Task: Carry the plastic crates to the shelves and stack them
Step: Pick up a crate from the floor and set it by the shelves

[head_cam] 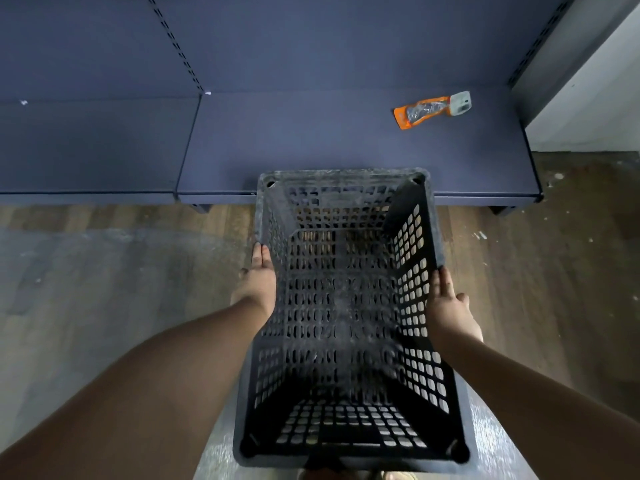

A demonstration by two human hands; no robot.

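A black perforated plastic crate [343, 306] hangs in front of me, empty, its open top facing up. My left hand [258, 282] presses flat against its left long side and my right hand [446, 303] against its right long side, so both hands hold it off the floor. Its far end reaches over the front edge of the low dark blue shelf [311, 140].
An orange and grey packet [431, 109] lies on the shelf at the back right. Slotted uprights run up the blue back panel. A white wall [588, 91] stands to the right. Scuffed wooden floor [104, 271] lies on both sides of the crate.
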